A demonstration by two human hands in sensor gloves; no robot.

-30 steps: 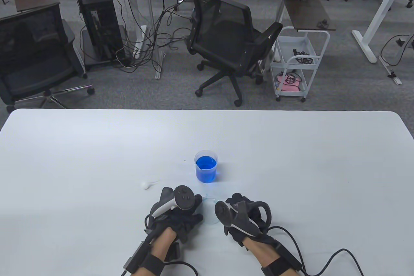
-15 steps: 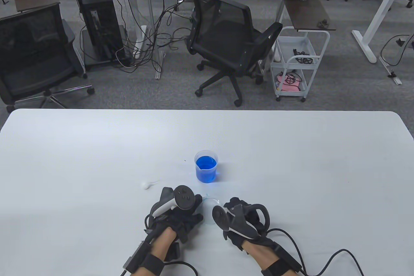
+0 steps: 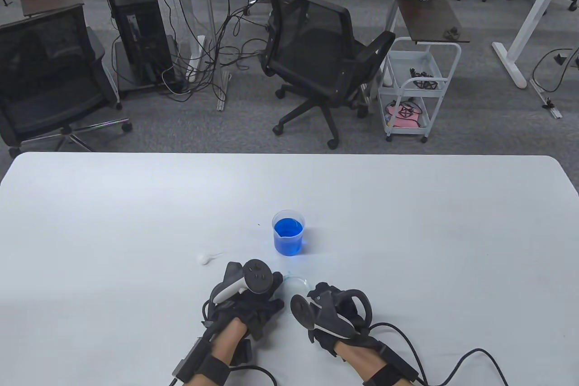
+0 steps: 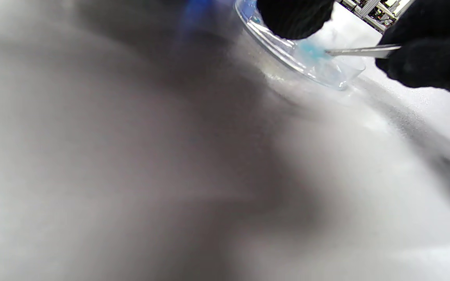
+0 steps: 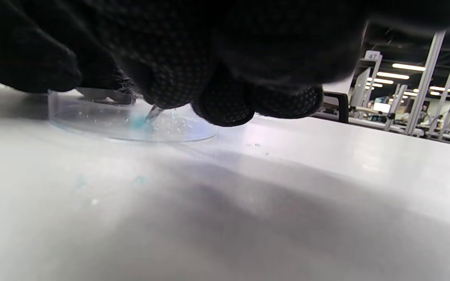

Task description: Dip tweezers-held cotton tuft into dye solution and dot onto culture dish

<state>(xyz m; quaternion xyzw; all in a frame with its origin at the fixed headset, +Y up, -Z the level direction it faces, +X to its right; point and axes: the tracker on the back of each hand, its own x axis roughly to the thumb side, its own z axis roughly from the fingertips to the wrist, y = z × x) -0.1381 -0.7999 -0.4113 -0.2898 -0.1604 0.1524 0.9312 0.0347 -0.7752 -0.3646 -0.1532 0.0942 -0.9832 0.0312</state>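
A white counter (image 3: 135, 223) with rounded corners is filling the lower half of the table view. Beyond it, grey carpet (image 3: 475, 123) is covering the floor. A black mesh office chair (image 3: 316, 51) is standing on castors near the middle, turned sideways, and a second dark chair (image 3: 40, 78) is sitting at the left. A black computer tower (image 3: 138, 37) is resting on a stand with cables (image 3: 217, 42) trailing across the carpet. A white wheeled cart (image 3: 414, 87) is standing right of the middle chair, holding small items. White desks (image 3: 524, 33) are lining the far side. In the right wrist view, ceiling strip lights (image 5: 408, 67) are glowing above numbered posts.
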